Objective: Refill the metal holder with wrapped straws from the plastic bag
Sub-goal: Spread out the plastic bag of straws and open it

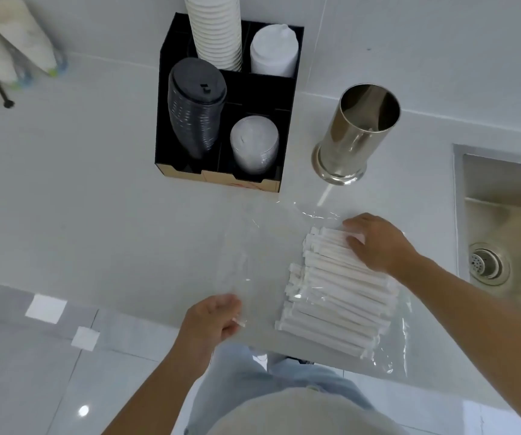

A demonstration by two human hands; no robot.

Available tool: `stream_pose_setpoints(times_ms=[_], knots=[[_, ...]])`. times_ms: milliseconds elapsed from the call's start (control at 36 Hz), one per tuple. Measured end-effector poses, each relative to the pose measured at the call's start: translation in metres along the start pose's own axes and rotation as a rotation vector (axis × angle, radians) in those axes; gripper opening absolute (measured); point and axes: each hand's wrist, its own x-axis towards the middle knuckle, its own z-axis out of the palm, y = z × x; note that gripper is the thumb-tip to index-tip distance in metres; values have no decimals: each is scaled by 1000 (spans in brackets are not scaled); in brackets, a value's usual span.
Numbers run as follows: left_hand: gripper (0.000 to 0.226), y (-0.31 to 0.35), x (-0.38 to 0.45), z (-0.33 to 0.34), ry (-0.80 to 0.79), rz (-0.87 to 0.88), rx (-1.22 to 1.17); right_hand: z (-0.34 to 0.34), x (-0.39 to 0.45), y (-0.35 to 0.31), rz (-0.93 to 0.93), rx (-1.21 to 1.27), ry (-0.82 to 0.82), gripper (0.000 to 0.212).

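A clear plastic bag [253, 246] lies flat on the white counter, its open end toward the left. Inside it sits a pile of white wrapped straws [331, 296], lying side by side. My left hand [212, 321] pinches the bag's near left edge at the counter's front. My right hand [378, 243] rests on the far end of the straw pile, fingers curled around a few of the top straws. The shiny metal holder [356, 133] stands upright behind the bag, with nothing visible inside it.
A black organiser [165, 130] with stacked cups and lids stands left of the holder. A steel sink [504, 221] is set into the counter at the right. The counter's front edge runs just below the bag, with tiled floor beyond.
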Motion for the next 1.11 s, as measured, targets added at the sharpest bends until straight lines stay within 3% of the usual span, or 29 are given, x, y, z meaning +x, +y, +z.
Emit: stream_pose_setpoints(times_ms=[306, 472, 556, 639, 722, 917, 1028, 1111], knots=[[67, -30, -14, 19, 106, 71, -38, -16, 32, 9, 19, -39, -37, 37], [40, -35, -18, 24, 48, 114, 7, -18, 37, 7, 22, 5, -97, 14], [21, -39, -18, 29, 62, 93, 29, -18, 36, 7, 13, 21, -102, 15], [27, -43, -18, 33, 63, 88, 104, -20, 32, 4, -12, 10, -113, 19], [17, -48, -15, 37, 91, 89, 144, -24, 27, 3, -43, 34, -95, 19], [19, -53, -9, 40, 126, 125, 42, -46, 8, 0, -165, 96, -30, 16], [8, -49, -6, 42, 126, 123, -37, -60, -5, -3, -242, 106, 32, 15], [15, -45, -1, 44, 120, 146, -51, -71, -13, -7, -287, 94, 63, 17]])
